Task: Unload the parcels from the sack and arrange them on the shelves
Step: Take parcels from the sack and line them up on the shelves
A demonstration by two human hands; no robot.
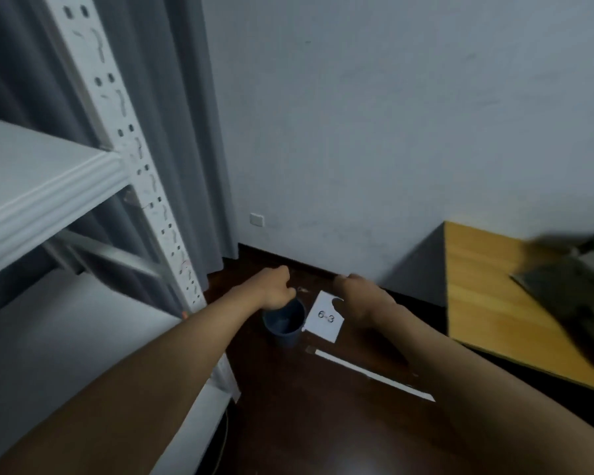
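Both bare forearms extend forward and down over the dark brown wooden floor (323,423). The left hand (277,289) is turned away from the camera, its fingers curled under in a loose fist; nothing is seen in its grasp. It sits above the rim of a small dark blue plastic bucket (284,322) standing on the floor; contact cannot be confirmed. The right hand (359,299) is likewise knuckles-up with fingers bent downward; whether it holds anything cannot be told. It partly overlaps a white paper sheet marked "6-3" (324,318) lying flat just beside the bucket. A long white strip (374,375) lies on the floor nearer the camera.

At left stands a white perforated metal shelving unit (124,108), with grey curtains (186,132) behind it. At right, a light wooden table (494,293) carries a blurred dark green sack (576,286) at the frame edge, well apart from both hands. No parcels can be made out
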